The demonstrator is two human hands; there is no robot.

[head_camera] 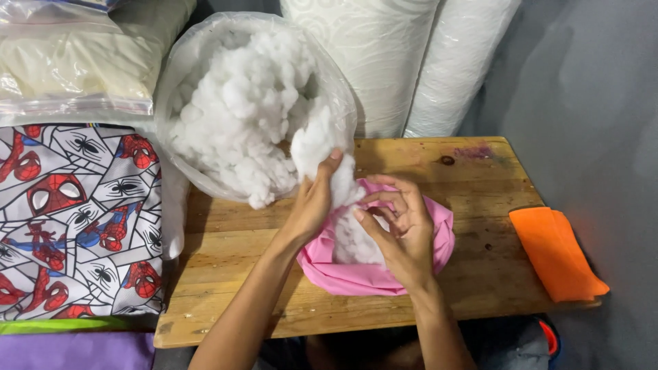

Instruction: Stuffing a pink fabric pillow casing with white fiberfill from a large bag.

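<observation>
- Clear plastic bag (179, 82), behind the pink cover (356, 274), brims with white stuffing (240, 103).
- Pink cover opens upward, stuffing inside.
- Left hand (312, 202) grips a stuffing clump (317, 140).
- Right hand (404, 229) pinches stuffing inside.

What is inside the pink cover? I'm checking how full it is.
White stuffing shows in the pink cover's opening, between the left hand and right hand. Deeper inside is hidden by fabric.

A pink fabric cover (356, 274) sits slumped near the front edge of the wooden tabletop (226, 274), its mouth open upward and partly filled with white stuffing. A clump of that white fluffy stuffing (319, 140) stretches from the cover's opening up to the big clear plastic bag (179, 75), which leans open-mouthed and heaped with more.
</observation>
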